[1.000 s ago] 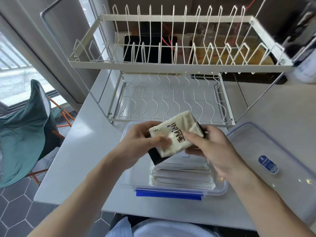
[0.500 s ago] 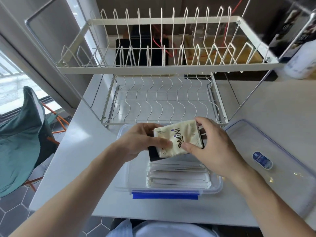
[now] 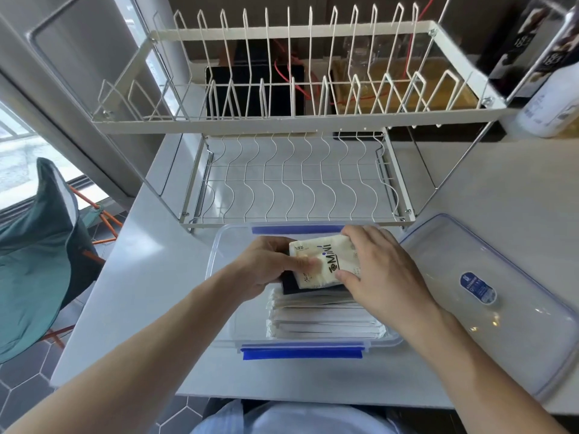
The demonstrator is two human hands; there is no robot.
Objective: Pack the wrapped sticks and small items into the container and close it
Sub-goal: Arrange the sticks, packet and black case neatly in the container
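A clear plastic container [image 3: 219, 245] with blue clips sits on the white counter in front of me. Several white wrapped sticks [image 3: 322, 321] lie stacked in its near half. Both hands hold a cream tissue pack [image 3: 326, 261] marked "MINI", stacked on a thin black item [image 3: 289, 285], low inside the container above the sticks. My left hand [image 3: 269, 264] grips the pack's left side, thumb on top. My right hand [image 3: 379, 270] grips its right side. The clear lid [image 3: 488, 296] with a blue sticker lies flat to the right of the container.
A white two-tier wire dish rack [image 3: 294, 120] stands directly behind the container. A white bottle [image 3: 554, 101] is at the back right. A green folding chair [image 3: 34, 245] stands on the floor off the counter's left edge.
Both hands have lowered the tissue pack and black item down and slightly away from me, from above the container to inside it.
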